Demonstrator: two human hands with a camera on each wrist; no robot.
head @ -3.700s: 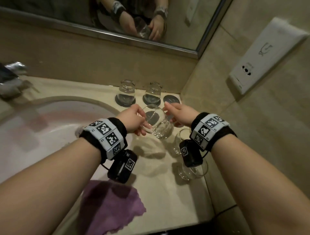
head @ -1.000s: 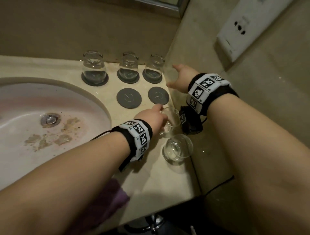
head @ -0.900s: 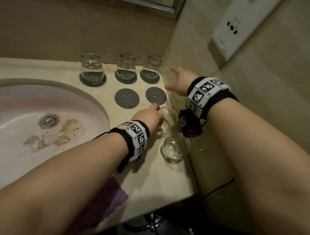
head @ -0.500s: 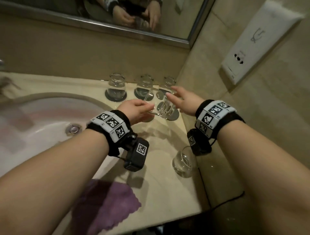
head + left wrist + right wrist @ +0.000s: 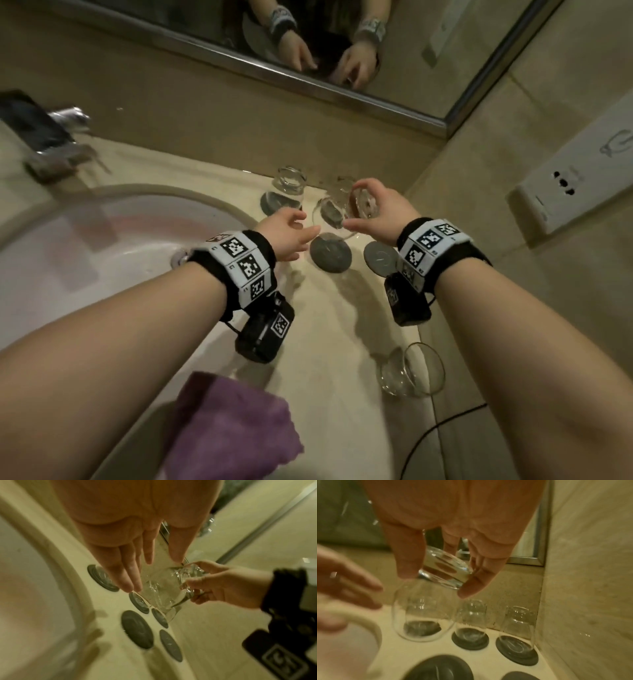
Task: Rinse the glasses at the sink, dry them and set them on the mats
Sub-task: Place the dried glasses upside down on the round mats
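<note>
A clear stemless glass [image 5: 337, 214] is held tilted above the round dark mats [image 5: 331, 252] at the back right corner of the counter [image 5: 342, 342], its open mouth turned toward the left hand [image 5: 286, 236]. The thick base of the glass is pinched in the grip of the right hand [image 5: 376, 212], thumb and fingers curled round it. The left grip is spread, its fingers straight and just beside the rim of the glass; contact cannot be told. Three inverted glasses [image 5: 471, 620] are seen on the back row of mats against the wall, and two front mats lie bare. One more glass [image 5: 412, 370] stands upright near the counter's right edge, close to the tiled side wall [image 5: 496, 240]. A purple cloth [image 5: 233, 425] lies at the counter's near edge. A white basin [image 5: 85, 246] is set into the beige stone counter at the left, with a chrome tap [image 5: 61, 137] behind it. A framed mirror [image 5: 342, 44] runs above the backsplash, and a white socket plate [image 5: 575, 192] is mounted on the side wall.
</note>
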